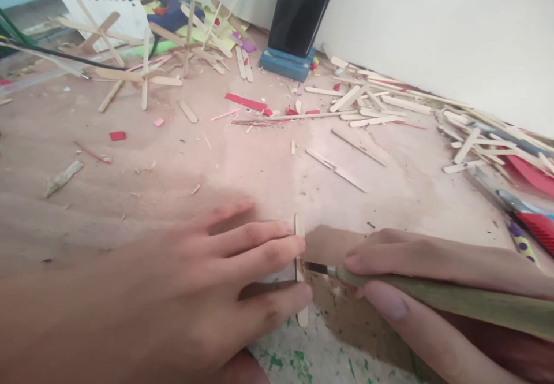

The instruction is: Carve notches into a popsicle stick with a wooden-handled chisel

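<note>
A wooden craft stick (299,227) lies upright in the picture on the pinkish board (259,176), close to me. My left hand (182,297) lies flat with fingers stretched out, its fingertips pressing the stick's left edge. My right hand (433,291) is closed round a craft knife with an olive-green handle (454,300). The knife's small blade (318,268) touches the stick about halfway down its length.
Many loose craft sticks (372,112) and red paper scraps (244,102) litter the board. Glued stick frames (130,60) lie at the back left. A black object on a blue base (288,60) stands by the white wall. Red-handled tools (534,222) sit at right.
</note>
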Demonstrator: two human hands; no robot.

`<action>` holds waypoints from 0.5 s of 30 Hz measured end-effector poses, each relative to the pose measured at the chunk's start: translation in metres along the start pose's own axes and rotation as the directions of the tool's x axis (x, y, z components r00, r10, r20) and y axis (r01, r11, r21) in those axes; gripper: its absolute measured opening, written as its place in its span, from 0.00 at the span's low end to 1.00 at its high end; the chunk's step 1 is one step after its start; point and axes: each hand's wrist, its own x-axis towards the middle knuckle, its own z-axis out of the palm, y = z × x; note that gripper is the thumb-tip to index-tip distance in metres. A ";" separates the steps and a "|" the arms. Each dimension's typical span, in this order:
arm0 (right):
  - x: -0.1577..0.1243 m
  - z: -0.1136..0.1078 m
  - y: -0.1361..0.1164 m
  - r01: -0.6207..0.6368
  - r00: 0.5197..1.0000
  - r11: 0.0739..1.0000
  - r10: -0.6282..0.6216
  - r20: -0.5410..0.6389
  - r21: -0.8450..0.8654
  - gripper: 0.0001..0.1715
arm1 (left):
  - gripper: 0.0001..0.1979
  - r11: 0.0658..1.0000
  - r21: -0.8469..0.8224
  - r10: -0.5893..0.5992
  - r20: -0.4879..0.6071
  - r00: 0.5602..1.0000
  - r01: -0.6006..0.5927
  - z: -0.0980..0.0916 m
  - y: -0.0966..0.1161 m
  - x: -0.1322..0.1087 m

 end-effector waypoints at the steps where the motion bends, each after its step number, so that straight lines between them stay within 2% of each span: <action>1: 0.000 0.002 -0.001 -0.018 1.000 1.000 0.018 -0.013 -0.020 0.14 | 0.23 1.000 -0.006 -0.003 0.004 1.000 0.003 0.000 0.000 0.000; 5: -0.003 0.012 -0.003 -0.094 0.983 0.995 0.096 -0.155 0.019 0.10 | 0.23 0.999 -0.040 -0.011 0.029 1.000 0.012 -0.001 0.000 0.002; 9: 0.002 0.019 -0.006 -0.098 0.984 0.990 0.112 -0.141 0.099 0.13 | 0.23 0.999 -0.040 -0.015 0.034 0.999 0.017 0.000 0.000 0.003; 15: 0.006 0.013 -0.008 -0.105 0.985 0.992 0.112 -0.130 0.065 0.13 | 0.24 1.000 -0.024 -0.009 0.041 0.999 0.010 -0.001 0.000 0.001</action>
